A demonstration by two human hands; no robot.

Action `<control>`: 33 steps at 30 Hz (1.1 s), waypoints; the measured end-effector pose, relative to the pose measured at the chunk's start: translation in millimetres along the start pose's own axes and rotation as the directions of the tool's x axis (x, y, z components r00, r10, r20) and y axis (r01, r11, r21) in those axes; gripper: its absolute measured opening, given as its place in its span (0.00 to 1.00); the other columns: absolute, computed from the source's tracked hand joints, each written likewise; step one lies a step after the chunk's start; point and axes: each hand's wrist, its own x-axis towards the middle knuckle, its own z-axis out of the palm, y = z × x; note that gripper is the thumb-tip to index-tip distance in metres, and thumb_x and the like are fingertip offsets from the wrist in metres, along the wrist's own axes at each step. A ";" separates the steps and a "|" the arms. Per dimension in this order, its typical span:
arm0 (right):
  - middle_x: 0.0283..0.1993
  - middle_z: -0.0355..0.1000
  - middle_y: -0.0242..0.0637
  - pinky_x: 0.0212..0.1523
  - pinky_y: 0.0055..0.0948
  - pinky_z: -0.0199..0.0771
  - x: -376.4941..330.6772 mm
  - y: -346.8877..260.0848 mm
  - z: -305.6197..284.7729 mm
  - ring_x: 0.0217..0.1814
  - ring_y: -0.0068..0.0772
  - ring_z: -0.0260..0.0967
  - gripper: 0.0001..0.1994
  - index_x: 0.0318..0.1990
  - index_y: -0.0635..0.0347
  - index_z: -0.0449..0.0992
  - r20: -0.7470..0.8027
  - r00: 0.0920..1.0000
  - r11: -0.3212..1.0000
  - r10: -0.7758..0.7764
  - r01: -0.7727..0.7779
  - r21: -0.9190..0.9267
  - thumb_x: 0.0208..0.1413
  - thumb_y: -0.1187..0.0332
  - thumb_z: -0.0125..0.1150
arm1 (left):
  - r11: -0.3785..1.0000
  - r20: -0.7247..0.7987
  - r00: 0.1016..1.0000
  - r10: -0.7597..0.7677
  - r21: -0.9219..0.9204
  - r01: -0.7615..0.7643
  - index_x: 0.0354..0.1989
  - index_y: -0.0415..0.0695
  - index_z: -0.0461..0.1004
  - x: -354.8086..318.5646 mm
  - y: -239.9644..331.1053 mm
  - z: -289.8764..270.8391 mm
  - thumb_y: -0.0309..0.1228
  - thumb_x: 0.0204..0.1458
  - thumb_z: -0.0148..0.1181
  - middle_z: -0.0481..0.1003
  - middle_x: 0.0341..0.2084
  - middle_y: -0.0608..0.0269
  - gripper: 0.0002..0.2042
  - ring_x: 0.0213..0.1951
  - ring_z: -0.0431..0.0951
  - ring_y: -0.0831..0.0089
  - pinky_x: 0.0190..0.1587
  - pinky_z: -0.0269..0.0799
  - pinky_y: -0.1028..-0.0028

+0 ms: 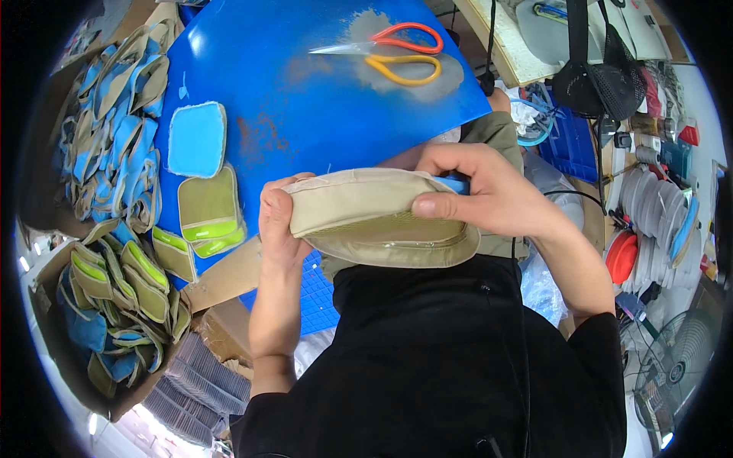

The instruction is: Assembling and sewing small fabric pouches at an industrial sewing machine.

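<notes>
We grip a beige pouch [382, 217] at centre with both hands: left hand [279, 221] clamped on its nine o'clock end, right hand [489, 195] pinching its three o'clock end. At twelve o'clock scissors [397, 53] lie on the blue board [305, 91]; patches [202, 175] sit at ten o'clock.
</notes>
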 end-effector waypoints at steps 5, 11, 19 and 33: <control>0.29 0.70 0.22 0.34 0.21 0.65 -7.6 18.1 18.9 0.35 0.11 0.62 0.20 0.38 0.65 0.79 -0.187 0.968 0.934 0.164 -0.092 0.345 0.73 0.55 0.58 | 0.998 -0.104 0.993 0.059 0.026 -0.056 0.42 0.32 0.81 -3.7 -8.8 6.4 0.52 0.65 0.61 0.82 0.45 0.47 0.27 0.42 0.83 0.65 0.42 0.77 0.70; 0.30 0.74 0.22 0.34 0.19 0.67 -7.6 15.8 28.0 0.35 0.09 0.64 0.23 0.38 0.68 0.81 -0.286 0.934 0.877 0.213 -0.054 0.477 0.75 0.53 0.55 | 0.992 0.038 0.999 -0.002 0.130 -0.002 0.43 0.29 0.82 6.7 6.7 16.0 0.53 0.65 0.62 0.83 0.42 0.48 0.29 0.39 0.83 0.69 0.41 0.76 0.72; 0.28 0.75 0.22 0.32 0.19 0.67 -5.0 11.5 21.7 0.32 0.09 0.65 0.24 0.36 0.69 0.82 -0.312 0.922 0.897 0.231 -0.077 0.435 0.75 0.54 0.55 | 0.999 0.062 0.998 -0.017 0.034 0.015 0.50 0.29 0.79 9.0 2.6 12.8 0.50 0.65 0.63 0.83 0.47 0.49 0.28 0.44 0.84 0.68 0.46 0.78 0.71; 0.40 0.71 0.29 0.41 0.24 0.66 11.1 -10.8 6.8 0.42 0.18 0.65 0.13 0.45 0.66 0.78 -0.261 0.965 0.999 0.039 -0.028 0.047 0.68 0.62 0.60 | 0.437 0.264 0.951 0.163 0.844 -0.310 0.59 0.39 0.77 25.2 29.7 68.4 0.19 0.60 0.61 0.75 0.44 0.52 0.18 0.44 0.78 0.58 0.45 0.74 0.67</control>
